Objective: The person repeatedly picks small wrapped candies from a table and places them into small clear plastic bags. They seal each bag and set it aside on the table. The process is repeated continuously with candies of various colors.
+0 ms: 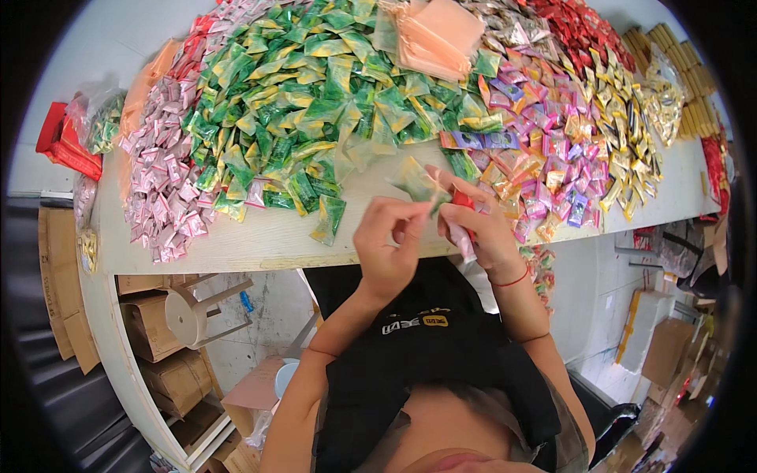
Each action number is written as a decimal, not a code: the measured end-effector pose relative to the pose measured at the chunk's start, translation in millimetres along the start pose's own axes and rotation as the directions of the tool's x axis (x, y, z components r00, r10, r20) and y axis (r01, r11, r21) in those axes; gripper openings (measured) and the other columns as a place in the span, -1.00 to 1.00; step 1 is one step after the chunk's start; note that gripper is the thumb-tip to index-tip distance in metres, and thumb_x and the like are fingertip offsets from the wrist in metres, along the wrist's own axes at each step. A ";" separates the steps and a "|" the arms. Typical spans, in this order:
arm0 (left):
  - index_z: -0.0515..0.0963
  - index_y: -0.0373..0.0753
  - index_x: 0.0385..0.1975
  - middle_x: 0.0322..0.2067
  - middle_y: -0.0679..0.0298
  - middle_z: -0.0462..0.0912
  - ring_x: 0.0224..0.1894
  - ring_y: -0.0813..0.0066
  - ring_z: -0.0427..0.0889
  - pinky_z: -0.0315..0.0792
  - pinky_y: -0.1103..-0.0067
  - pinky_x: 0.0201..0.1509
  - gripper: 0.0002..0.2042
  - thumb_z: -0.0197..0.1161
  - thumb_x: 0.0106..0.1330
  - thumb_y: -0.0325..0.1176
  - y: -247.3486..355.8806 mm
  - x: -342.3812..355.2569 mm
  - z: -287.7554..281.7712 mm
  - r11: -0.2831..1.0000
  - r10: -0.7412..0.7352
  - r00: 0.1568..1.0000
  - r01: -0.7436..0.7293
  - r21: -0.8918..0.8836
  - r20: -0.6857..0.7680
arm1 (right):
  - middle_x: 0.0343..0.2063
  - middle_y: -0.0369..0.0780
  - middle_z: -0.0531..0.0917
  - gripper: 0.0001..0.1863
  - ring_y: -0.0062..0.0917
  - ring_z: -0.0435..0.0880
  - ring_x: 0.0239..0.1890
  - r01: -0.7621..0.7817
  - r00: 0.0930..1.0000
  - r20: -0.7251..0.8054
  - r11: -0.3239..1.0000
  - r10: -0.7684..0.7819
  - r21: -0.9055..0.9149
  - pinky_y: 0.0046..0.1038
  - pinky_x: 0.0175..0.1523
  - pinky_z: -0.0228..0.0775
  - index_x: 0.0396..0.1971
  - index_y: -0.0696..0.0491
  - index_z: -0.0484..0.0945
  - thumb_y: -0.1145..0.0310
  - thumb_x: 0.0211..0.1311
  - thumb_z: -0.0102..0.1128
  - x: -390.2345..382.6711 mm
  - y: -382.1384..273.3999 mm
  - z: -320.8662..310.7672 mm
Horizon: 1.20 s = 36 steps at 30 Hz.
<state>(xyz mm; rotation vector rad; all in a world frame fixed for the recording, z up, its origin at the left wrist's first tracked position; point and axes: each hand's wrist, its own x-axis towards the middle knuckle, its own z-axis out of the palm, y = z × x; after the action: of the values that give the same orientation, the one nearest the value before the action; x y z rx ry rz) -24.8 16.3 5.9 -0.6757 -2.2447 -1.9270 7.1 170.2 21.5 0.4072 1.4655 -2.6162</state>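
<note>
Just above the table's front edge, my two hands meet. My left hand is closed in a pinch, its fingertips at the lower edge of a green and yellow packet; what exactly they grip is hidden. In my right hand, the fingers curl around a red packet and a pale pink packet that sticks out below. The green and yellow packet lies against the right fingers too. Beyond the hands spreads a big heap of green and yellow packets.
Pink packets are heaped at left; purple and orange ones, gold ones and red ones at right. Peach mesh drawstring bags lie atop the heap. Below the white table stand a stool and cardboard boxes.
</note>
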 end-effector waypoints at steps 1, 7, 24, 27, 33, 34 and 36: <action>0.55 -0.33 -0.33 -0.43 0.32 0.48 -0.45 0.66 0.46 0.34 0.73 -0.38 -0.93 0.18 0.21 -0.56 -4.3 -0.7 0.8 0.998 -0.032 0.999 0.032 -0.047 -0.004 | -0.16 -0.22 0.53 -0.45 -0.67 0.53 -0.42 -0.043 0.998 0.040 0.990 0.038 0.136 -0.67 -0.39 0.35 0.11 0.26 0.36 0.54 0.03 0.17 -1.5 0.2 -4.3; 0.55 -0.31 -0.35 -0.44 0.30 0.49 -0.50 0.65 0.47 0.35 0.71 -0.48 -0.93 0.19 0.19 -0.57 -26.5 -10.9 8.9 0.979 -0.151 0.987 0.140 -0.149 -0.060 | -0.28 -0.18 0.60 -0.42 -0.52 0.61 -0.38 0.218 0.974 0.024 0.911 -0.224 -0.349 -0.57 -0.34 0.41 0.14 0.19 0.33 0.58 0.02 0.12 -7.0 28.6 -18.5; 0.48 -0.36 -0.38 -0.46 0.34 0.45 -0.49 0.73 0.41 0.33 0.75 -0.41 -0.95 0.18 0.21 -0.55 -33.3 -4.1 15.5 0.927 -0.252 0.967 0.237 -0.291 -0.017 | -0.29 -0.30 0.46 -0.73 -0.63 0.42 -0.29 0.299 0.916 -0.157 0.888 -0.370 -0.349 -0.55 -0.16 0.27 -0.23 0.16 0.45 0.56 0.00 0.18 -27.3 2.3 -13.6; 0.49 -0.36 -0.37 -0.46 0.33 0.46 -0.50 0.70 0.43 0.34 0.75 -0.41 -0.95 0.19 0.20 -0.57 -30.4 -2.9 16.1 0.946 -0.202 0.979 0.187 -0.263 -0.030 | -0.33 -0.28 0.50 -0.83 -0.60 0.44 -0.34 0.393 0.886 -0.002 0.751 -0.465 -0.530 -0.53 -0.19 0.28 -0.34 0.14 0.46 0.59 0.00 0.13 -23.2 7.2 -14.9; 0.51 -0.35 -0.38 -0.43 0.26 0.50 -0.46 0.58 0.51 0.38 0.70 -0.38 -0.95 0.19 0.19 -0.58 -12.9 -8.5 21.7 0.994 0.011 0.998 -0.005 -0.109 0.056 | -0.40 -0.26 0.58 -0.81 -0.53 0.52 -0.37 0.309 0.895 0.127 0.390 -0.428 -0.867 -0.53 -0.26 0.34 -0.30 0.15 0.58 0.55 0.02 0.16 -11.5 4.6 -7.1; 0.52 -0.35 -0.38 -0.43 0.25 0.50 -0.45 0.56 0.52 0.39 0.69 -0.37 -0.95 0.19 0.19 -0.58 -9.7 -9.8 23.2 0.996 0.052 0.993 -0.044 -0.080 0.105 | -0.37 -0.26 0.60 -0.78 -0.55 0.54 -0.35 0.268 0.916 0.051 0.511 -0.398 -0.817 -0.54 -0.27 0.36 -0.25 0.16 0.58 0.54 0.03 0.15 -8.2 6.1 -9.3; 0.51 -0.35 -0.37 -0.41 0.26 0.51 -0.42 0.56 0.54 0.41 0.68 -0.34 -0.96 0.18 0.21 -0.57 -15.4 -9.7 21.2 0.982 -0.039 0.994 0.057 -0.179 0.105 | -0.30 -0.25 0.63 -0.70 -0.60 0.57 -0.32 0.173 0.947 -0.088 0.721 -0.310 -0.671 -0.56 -0.28 0.39 -0.14 0.18 0.56 0.51 0.07 0.14 -1.9 8.5 -13.6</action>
<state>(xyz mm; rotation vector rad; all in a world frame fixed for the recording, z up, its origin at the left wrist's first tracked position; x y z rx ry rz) -17.9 32.6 -15.7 -0.7648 -2.1783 -2.1886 13.2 177.2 8.4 0.4066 2.5190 -2.0310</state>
